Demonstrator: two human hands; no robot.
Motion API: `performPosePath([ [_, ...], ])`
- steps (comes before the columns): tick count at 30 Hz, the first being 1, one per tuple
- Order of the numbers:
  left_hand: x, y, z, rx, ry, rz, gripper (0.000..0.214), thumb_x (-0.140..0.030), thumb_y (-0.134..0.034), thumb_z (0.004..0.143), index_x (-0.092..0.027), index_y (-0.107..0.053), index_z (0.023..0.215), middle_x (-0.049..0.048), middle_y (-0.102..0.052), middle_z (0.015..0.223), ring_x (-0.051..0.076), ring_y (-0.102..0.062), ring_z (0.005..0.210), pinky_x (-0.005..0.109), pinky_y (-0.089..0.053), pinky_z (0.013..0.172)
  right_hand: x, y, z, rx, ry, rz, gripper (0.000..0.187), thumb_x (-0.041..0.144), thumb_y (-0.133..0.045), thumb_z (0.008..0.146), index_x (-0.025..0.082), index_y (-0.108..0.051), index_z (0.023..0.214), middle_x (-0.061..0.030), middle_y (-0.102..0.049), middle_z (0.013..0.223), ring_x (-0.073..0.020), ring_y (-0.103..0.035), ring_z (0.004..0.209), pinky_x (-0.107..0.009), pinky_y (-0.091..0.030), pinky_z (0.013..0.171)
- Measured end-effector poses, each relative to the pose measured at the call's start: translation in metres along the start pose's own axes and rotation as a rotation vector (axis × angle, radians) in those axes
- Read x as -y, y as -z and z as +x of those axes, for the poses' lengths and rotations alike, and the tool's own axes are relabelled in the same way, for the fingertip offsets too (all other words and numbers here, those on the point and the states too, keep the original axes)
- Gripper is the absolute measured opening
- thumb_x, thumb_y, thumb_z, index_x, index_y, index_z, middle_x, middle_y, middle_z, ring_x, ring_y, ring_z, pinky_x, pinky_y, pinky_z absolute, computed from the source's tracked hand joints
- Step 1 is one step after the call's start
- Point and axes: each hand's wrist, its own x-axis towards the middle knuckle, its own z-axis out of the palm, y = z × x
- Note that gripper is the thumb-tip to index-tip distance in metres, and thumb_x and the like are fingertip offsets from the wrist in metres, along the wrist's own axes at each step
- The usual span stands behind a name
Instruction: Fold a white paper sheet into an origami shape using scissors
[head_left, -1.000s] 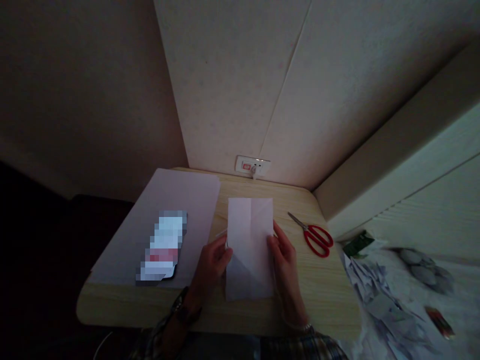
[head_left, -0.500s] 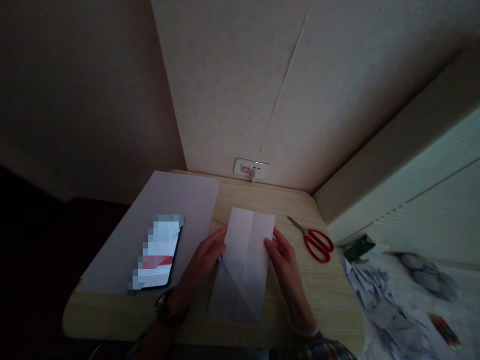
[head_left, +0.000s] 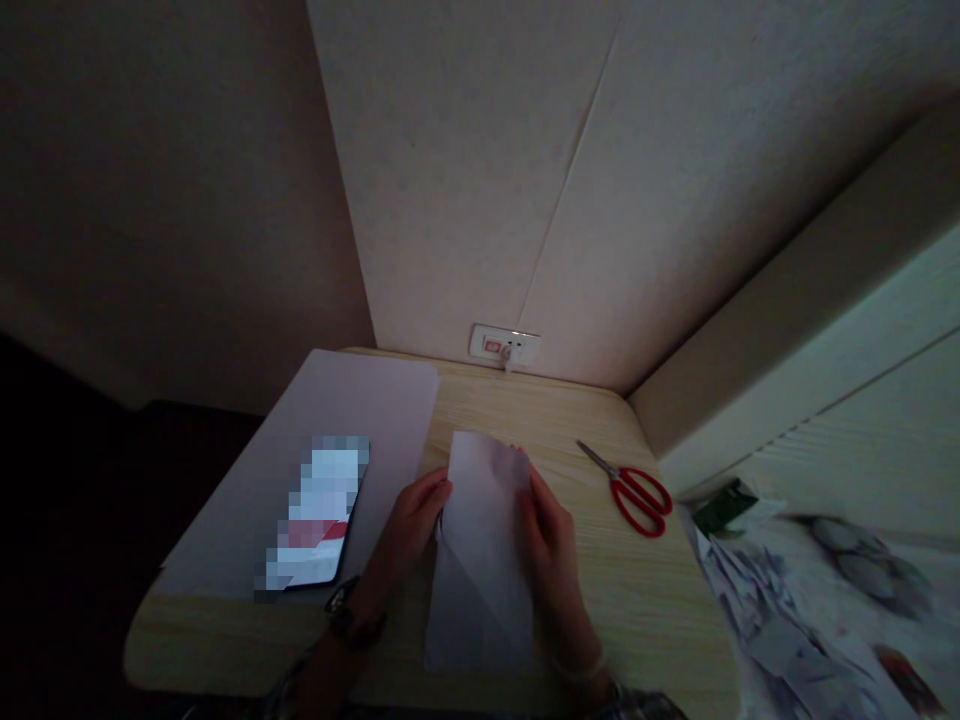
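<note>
A folded sheet of white paper (head_left: 484, 560) is held up between my two hands over the wooden table. My left hand (head_left: 417, 510) pinches its left edge, thumb in front. On the other side, my right hand (head_left: 551, 535) grips the right edge, and that edge bends toward me. Fold creases run across the lower part of the sheet. Left of my left hand, a phone (head_left: 322, 515) with a lit, partly blurred screen lies on a stack of white paper (head_left: 360, 385). Red-handled scissors (head_left: 637, 495) rest on the table to the right of my right hand.
The light wooden table (head_left: 540, 395) stands against a wall with a socket (head_left: 504, 345) and a plug in it. Beyond the table's right edge lie a heap of paper scraps (head_left: 780, 620) and a dark green packet (head_left: 726, 507).
My right hand has moved slightly left and down, and the paper's right side now curves inward. The sheet has shifted a little left. My left hand keeps its hold.
</note>
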Motion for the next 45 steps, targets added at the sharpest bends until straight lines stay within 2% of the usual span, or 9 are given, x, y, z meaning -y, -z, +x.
performPosePath([
  [8,-0.011,-0.002,-0.011,-0.084,0.081,0.055,0.034,-0.034,-0.054,0.078,-0.014,-0.072,0.099,0.0087,-0.074,0.107,0.025,-0.065,0.104,0.032,-0.048,0.092,0.005,0.000,-0.003,0.310,0.372,-0.235,0.055,0.012,-0.037,0.092,0.032,-0.038,0.143,0.0020,-0.031,0.153,-0.0203,-0.034,0.139,-0.041,-0.034,0.112],
  [13,-0.026,-0.002,-0.017,-0.057,0.144,0.056,0.035,-0.035,-0.048,0.081,-0.016,-0.072,0.099,0.0076,-0.073,0.110,0.025,-0.063,0.109,0.032,-0.048,0.094,0.007,0.000,-0.002,0.434,0.403,-0.361,0.057,0.015,-0.039,0.090,0.030,-0.035,0.145,0.0032,-0.024,0.157,-0.0222,-0.026,0.143,-0.042,-0.029,0.115],
  [18,-0.022,-0.001,-0.016,-0.051,0.111,-0.003,0.033,-0.039,-0.055,0.077,-0.017,-0.073,0.095,0.0072,-0.075,0.108,0.028,-0.062,0.110,0.035,-0.050,0.093,0.007,0.000,-0.003,0.444,0.379,-0.342,0.057,0.016,-0.039,0.089,0.030,-0.037,0.144,0.0032,-0.024,0.157,-0.0222,-0.024,0.143,-0.043,-0.026,0.116],
  [21,-0.012,0.000,-0.011,-0.036,0.096,-0.045,0.037,-0.037,-0.063,0.070,-0.014,-0.071,0.098,0.0098,-0.075,0.105,0.029,-0.066,0.102,0.036,-0.051,0.090,0.009,0.001,-0.003,0.445,0.336,-0.260,0.049,0.024,-0.039,0.092,0.030,-0.044,0.140,0.0020,-0.029,0.155,-0.0233,-0.025,0.143,-0.045,-0.024,0.116],
  [26,0.000,0.001,-0.005,0.204,0.110,-0.173,0.039,-0.040,-0.066,0.071,-0.013,-0.068,0.099,0.0087,-0.078,0.087,0.028,-0.072,0.081,0.035,-0.056,0.072,0.016,0.010,-0.004,0.372,0.108,0.019,0.044,0.045,-0.044,0.093,0.033,-0.051,0.134,-0.0003,-0.035,0.153,-0.0250,-0.029,0.141,-0.046,-0.021,0.116],
  [30,-0.001,0.001,-0.005,0.220,0.100,-0.164,0.035,-0.038,-0.070,0.067,-0.012,-0.069,0.091,0.0095,-0.078,0.083,0.029,-0.072,0.078,0.034,-0.055,0.071,0.021,0.019,0.005,0.253,-0.013,0.232,0.048,0.054,-0.041,0.092,0.032,-0.051,0.133,-0.0032,-0.044,0.147,-0.0250,-0.035,0.138,-0.043,-0.032,0.111],
  [35,-0.004,-0.002,-0.006,0.260,0.141,-0.168,0.035,-0.032,-0.070,0.066,-0.013,-0.069,0.095,0.0094,-0.078,0.081,0.029,-0.073,0.077,0.034,-0.055,0.070,0.027,0.010,0.027,0.182,-0.183,0.049,0.028,0.044,-0.063,0.081,0.021,-0.066,0.096,-0.0051,-0.068,0.094,-0.0217,-0.063,0.090,-0.033,-0.048,0.083],
  [41,-0.002,-0.003,-0.007,0.204,0.220,-0.169,0.052,-0.025,-0.075,0.058,-0.011,-0.064,0.108,0.0086,-0.078,0.079,0.029,-0.073,0.076,0.035,-0.055,0.069,0.022,-0.009,0.037,0.240,-0.280,-0.040,0.017,0.031,-0.068,0.072,0.018,-0.059,0.066,0.0023,-0.056,0.063,-0.0146,-0.051,0.064,-0.026,-0.040,0.062],
  [45,-0.001,-0.001,-0.006,0.239,0.217,-0.136,0.036,-0.029,-0.072,0.063,-0.012,-0.067,0.095,0.0083,-0.078,0.077,0.027,-0.072,0.074,0.034,-0.054,0.068,0.015,-0.011,0.037,0.142,-0.373,0.122,0.026,0.039,-0.069,0.068,0.019,-0.053,0.063,0.0039,-0.050,0.058,-0.0130,-0.045,0.058,-0.024,-0.036,0.054],
])
